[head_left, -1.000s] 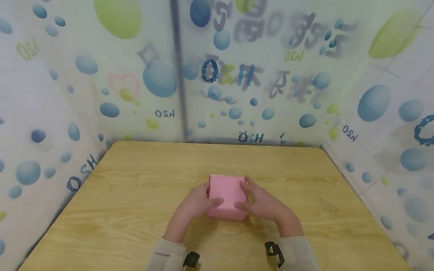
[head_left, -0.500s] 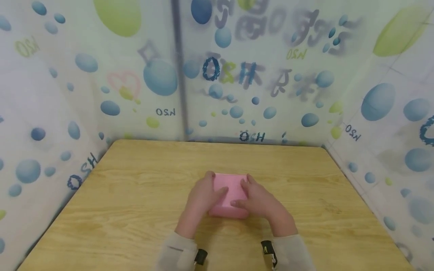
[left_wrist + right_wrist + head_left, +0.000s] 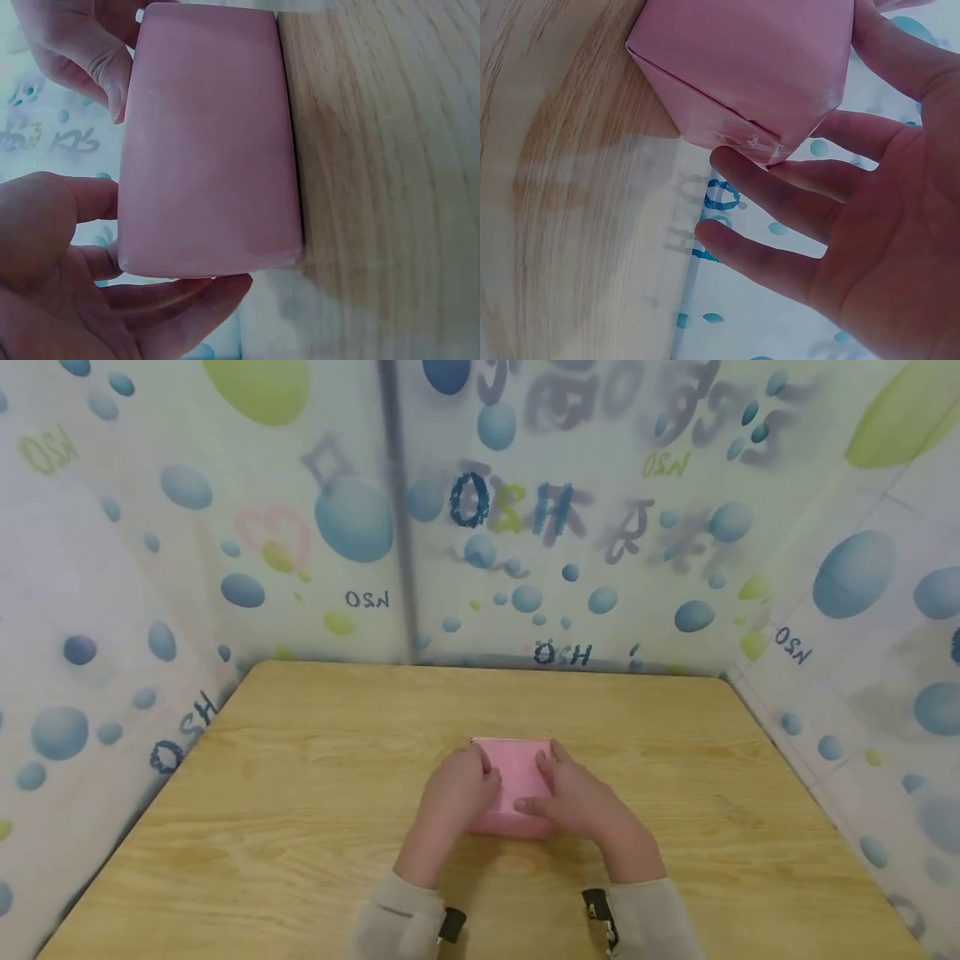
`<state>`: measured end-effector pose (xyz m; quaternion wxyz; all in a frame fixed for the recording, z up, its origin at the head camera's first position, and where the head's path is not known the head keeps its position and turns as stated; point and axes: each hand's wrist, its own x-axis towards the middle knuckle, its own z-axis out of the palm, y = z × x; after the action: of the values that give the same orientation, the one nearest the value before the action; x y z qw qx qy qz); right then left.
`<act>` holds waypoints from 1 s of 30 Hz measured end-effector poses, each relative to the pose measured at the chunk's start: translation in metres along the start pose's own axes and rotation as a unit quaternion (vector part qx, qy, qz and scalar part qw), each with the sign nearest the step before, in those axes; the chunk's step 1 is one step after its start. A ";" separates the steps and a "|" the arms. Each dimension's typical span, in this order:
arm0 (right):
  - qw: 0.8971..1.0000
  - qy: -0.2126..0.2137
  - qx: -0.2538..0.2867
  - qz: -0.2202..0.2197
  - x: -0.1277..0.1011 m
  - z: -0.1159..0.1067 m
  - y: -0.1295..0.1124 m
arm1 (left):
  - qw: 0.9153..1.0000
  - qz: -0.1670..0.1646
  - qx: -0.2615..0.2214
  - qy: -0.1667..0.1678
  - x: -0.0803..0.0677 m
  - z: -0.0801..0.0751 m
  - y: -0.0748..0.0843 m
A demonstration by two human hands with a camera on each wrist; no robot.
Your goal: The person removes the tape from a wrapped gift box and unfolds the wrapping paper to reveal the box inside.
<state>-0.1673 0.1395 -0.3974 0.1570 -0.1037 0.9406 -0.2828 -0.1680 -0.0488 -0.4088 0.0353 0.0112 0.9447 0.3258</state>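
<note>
A small pink box [image 3: 517,772] sits on the wooden table, between both hands. At its left edge, my left hand [image 3: 459,787] has its thumb and forefinger bent together over the top; in the left wrist view, the other fingers of that left hand [image 3: 45,262] lie along the box's end. My right hand [image 3: 577,797] holds the right side, thumb on top near the front and a finger at the back corner. The right wrist view shows the box [image 3: 750,60] with a folded seam and scuffed marks at its end, two fingers of my right hand [image 3: 900,217] spread away from it.
The wooden table [image 3: 315,735] spreads around the box. White panels [image 3: 300,610] printed with blue and green drops stand behind and at both sides. Each sleeve cuff bears a black clip, one at the left wrist [image 3: 452,925] and one at the right [image 3: 597,906].
My left hand has shifted from the box's left side up over its left top edge, and its thumb and forefinger have bent together. The right hand stays at the right side.
</note>
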 end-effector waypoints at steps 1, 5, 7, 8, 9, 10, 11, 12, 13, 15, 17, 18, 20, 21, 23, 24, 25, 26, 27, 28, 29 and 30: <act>1.000 0.000 -0.001 0.002 0.000 0.000 0.001 | 1.000 0.006 0.005 -0.003 0.000 0.000 0.002; 1.000 0.000 -0.005 0.007 -0.001 -0.002 0.002 | 1.000 0.017 0.010 -0.009 -0.002 0.001 0.006; 1.000 0.000 -0.007 0.007 -0.002 -0.002 0.003 | 1.000 0.020 0.012 -0.008 -0.003 0.001 0.007; 1.000 0.000 -0.005 0.005 -0.002 -0.003 0.002 | 1.000 0.019 0.011 -0.007 -0.003 0.001 0.007; 1.000 0.000 -0.005 0.003 -0.002 -0.003 0.002 | 1.000 0.016 0.009 -0.008 -0.003 0.001 0.006; 1.000 0.001 -0.005 0.001 -0.003 -0.002 0.002 | 1.000 0.012 0.003 -0.009 -0.003 0.001 0.005; 1.000 0.002 -0.004 -0.004 -0.003 -0.002 0.002 | 1.000 0.008 -0.002 -0.010 -0.003 0.000 0.003; 1.000 0.003 -0.001 -0.007 -0.003 -0.002 0.001 | 1.000 0.000 -0.011 -0.013 -0.003 -0.001 0.002; 1.000 0.003 0.002 -0.010 -0.003 -0.001 0.001 | 1.000 -0.007 -0.019 -0.014 -0.003 -0.001 0.000; 1.000 0.002 0.007 -0.015 -0.003 0.000 -0.001 | 0.999 -0.017 -0.035 -0.016 -0.004 -0.003 -0.004; 1.000 0.001 0.018 -0.014 -0.003 0.002 -0.002 | 0.999 -0.025 -0.046 -0.015 -0.004 -0.004 -0.008; 1.000 -0.001 0.024 -0.010 -0.002 0.003 -0.002 | 0.998 -0.027 -0.050 -0.013 -0.004 -0.004 -0.009; 1.000 0.000 0.030 -0.007 -0.002 0.004 -0.002 | 0.998 -0.035 -0.058 -0.009 -0.004 -0.005 -0.013; 0.999 0.000 0.033 -0.005 -0.002 0.004 -0.001 | 0.997 -0.038 -0.062 -0.006 -0.004 -0.006 -0.015; 0.999 0.000 0.034 -0.005 -0.002 0.003 0.000 | 0.997 -0.047 -0.068 -0.003 -0.004 -0.008 -0.017; 0.999 0.001 0.033 -0.006 -0.001 0.003 0.001 | 0.996 -0.050 -0.071 0.001 -0.004 -0.010 -0.019; 0.999 0.001 0.033 -0.007 -0.001 0.002 0.002 | 0.996 -0.054 -0.073 0.002 -0.004 -0.012 -0.020; 0.999 0.000 0.033 -0.007 -0.001 0.002 0.003 | 0.996 -0.054 -0.072 0.005 -0.005 -0.014 -0.021; 0.999 0.000 0.035 -0.007 -0.001 0.001 0.003 | 0.996 -0.055 -0.072 0.005 -0.005 -0.016 -0.022; 0.999 -0.002 0.035 -0.006 -0.001 0.001 0.003 | 0.996 -0.058 -0.073 0.004 -0.006 -0.018 -0.023; 0.999 -0.003 0.036 -0.006 -0.001 0.001 0.004 | 0.996 -0.057 -0.073 0.006 -0.007 -0.019 -0.025; 0.999 -0.004 0.037 -0.004 0.000 0.001 0.003 | 0.996 -0.057 -0.073 0.006 -0.007 -0.020 -0.025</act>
<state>-0.1671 0.1419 -0.4001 0.1631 -0.1030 0.9285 -0.3173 -0.1620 -0.0817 -0.4081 0.0486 -0.0477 0.9177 0.3914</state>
